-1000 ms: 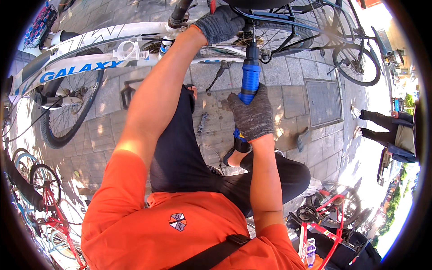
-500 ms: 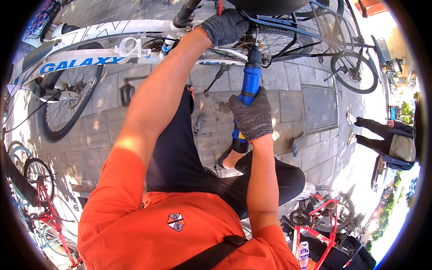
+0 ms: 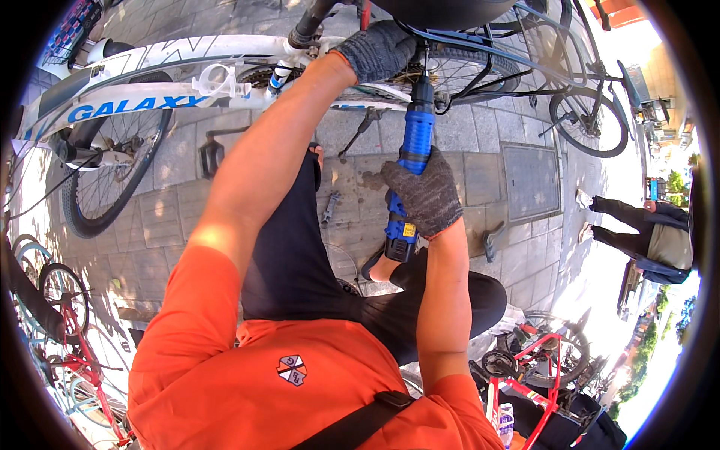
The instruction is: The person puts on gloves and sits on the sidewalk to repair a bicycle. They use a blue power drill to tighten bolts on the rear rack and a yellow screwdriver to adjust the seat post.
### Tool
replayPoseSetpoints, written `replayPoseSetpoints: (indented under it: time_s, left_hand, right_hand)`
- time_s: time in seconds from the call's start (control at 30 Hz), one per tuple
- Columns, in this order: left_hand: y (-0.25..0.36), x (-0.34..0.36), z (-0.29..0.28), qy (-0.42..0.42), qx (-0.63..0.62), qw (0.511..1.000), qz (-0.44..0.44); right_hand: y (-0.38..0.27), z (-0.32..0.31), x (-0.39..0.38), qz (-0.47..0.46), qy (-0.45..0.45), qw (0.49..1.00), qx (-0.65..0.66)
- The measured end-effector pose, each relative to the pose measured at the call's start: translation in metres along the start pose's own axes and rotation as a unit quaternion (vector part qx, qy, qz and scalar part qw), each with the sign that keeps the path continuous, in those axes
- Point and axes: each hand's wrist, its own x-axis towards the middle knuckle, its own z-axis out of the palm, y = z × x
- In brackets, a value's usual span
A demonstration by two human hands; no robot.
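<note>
Power tool (image 3: 417, 131) bears yellow label (image 3: 409, 230), bicycle (image 3: 247, 47) blue lettering (image 3: 135, 109).

A bicycle (image 3: 225, 47) stands before the person (image 3: 240, 382); right of the power tool (image 3: 418, 133) lies a ground hatch (image 3: 531, 180)

Grey pvmt (image 3: 480, 176) w/ sun patches (image 3: 576, 264)

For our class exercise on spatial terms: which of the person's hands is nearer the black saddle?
Left. The left hand is just below and left of the saddle in view; the right hand is farther down, around the blue power tool.
</note>
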Motion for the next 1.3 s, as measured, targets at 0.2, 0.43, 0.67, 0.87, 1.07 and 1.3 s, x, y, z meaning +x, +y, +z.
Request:
replayPoseSetpoints:
  time_s: [0.2, 0.43, 0.67, 0.87, 1.07, 1.3]
  left_hand:
    - [-0.006, -0.002, 0.007, 0.056, 0.030, 0.997, 0.050]
    - [0.004, 0.000, 0.003, 0.042, 0.038, 0.998, 0.022]
    - [0.009, 0.001, 0.007, 0.018, 0.014, 1.000, -0.019]
    - [0.014, -0.002, 0.004, -0.020, 0.046, 0.998, -0.024]
    - [0.006, -0.003, 0.004, -0.087, 0.009, 0.984, -0.153]
    - [0.013, 0.004, -0.026, -0.122, -0.121, 0.950, -0.262]
  right_hand:
    - [-0.014, -0.005, -0.006, 0.015, 0.008, 0.998, -0.066]
    - [-0.031, -0.014, -0.018, -0.010, 0.123, 0.937, -0.326]
    - [-0.041, -0.034, -0.013, 0.020, 0.053, 0.938, -0.341]
    - [-0.044, -0.037, -0.009, 0.018, 0.007, 0.952, -0.306]
    - [-0.041, -0.034, -0.025, 0.037, 0.031, 0.950, -0.309]
    - [0.052, -0.022, -0.060, 0.058, -0.037, 0.997, -0.025]
